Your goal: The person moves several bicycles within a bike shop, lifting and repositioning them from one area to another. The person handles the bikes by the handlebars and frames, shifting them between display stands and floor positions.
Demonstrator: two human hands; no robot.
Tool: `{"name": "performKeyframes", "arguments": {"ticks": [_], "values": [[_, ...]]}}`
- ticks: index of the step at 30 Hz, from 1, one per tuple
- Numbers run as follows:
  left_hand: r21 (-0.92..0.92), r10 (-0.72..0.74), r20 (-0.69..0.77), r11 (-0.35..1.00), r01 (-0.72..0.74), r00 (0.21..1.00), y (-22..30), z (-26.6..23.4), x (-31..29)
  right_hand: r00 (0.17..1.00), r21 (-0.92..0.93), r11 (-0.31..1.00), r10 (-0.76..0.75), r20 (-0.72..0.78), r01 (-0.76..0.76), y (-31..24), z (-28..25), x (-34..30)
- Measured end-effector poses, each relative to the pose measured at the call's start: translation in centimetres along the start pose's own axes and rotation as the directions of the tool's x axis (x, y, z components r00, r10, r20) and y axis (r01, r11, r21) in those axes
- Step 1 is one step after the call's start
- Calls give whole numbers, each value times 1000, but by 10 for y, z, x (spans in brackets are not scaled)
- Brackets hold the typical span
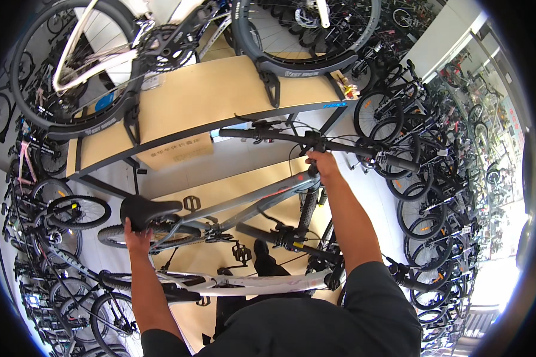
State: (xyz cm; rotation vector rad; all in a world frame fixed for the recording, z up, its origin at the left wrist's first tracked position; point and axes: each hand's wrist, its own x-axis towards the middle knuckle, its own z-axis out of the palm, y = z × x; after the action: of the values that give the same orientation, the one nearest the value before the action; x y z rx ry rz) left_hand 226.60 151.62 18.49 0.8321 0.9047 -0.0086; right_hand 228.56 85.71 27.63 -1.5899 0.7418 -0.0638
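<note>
A grey mountain bike (244, 201) stands in front of me, its front end to the right. My left hand (138, 238) is closed on the near side of its black saddle (152, 210), with part of the fingers hidden under the edge. Just below the handlebar (352, 146), my right hand (321, 164) wraps round the stem (314, 143), where the head tube meets it. Cables loop around the bar. Close to my body is a white bike (262, 284), its handlebar (292, 241) reaching toward the grey frame.
A wooden display bench (208, 89) with a dark metal edge stands ahead, bearing a large white bike (95, 65) in black wheel holders. A cardboard box (175, 153) lies beneath it. Rows of parked bikes (426, 220) line the right, and more bikes (71, 291) crowd the left.
</note>
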Motion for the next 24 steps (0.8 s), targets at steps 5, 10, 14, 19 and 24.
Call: {"name": "performKeyframes", "arguments": {"ticks": [5, 10, 14, 19, 24], "values": [[-149, 180, 121, 976, -161, 976, -14, 4, 22, 994, 142, 989, 62, -87, -49, -4, 7, -7], [-169, 157, 209, 978, -123, 965, -24, 20, 9, 944, 198, 978, 119, -308, -59, -25, 5, 0], [-217, 186, 221, 966, -138, 957, -37, 45, 4, 927, 151, 986, 121, -355, -70, -41, -20, 15], [-257, 143, 174, 962, -95, 974, -53, 83, 8, 934, 177, 984, 77, -350, -14, -44, -35, 39], [-210, 158, 223, 971, -110, 962, -57, 96, 15, 922, 28, 999, 27, -387, -18, -48, -33, 69]]}}
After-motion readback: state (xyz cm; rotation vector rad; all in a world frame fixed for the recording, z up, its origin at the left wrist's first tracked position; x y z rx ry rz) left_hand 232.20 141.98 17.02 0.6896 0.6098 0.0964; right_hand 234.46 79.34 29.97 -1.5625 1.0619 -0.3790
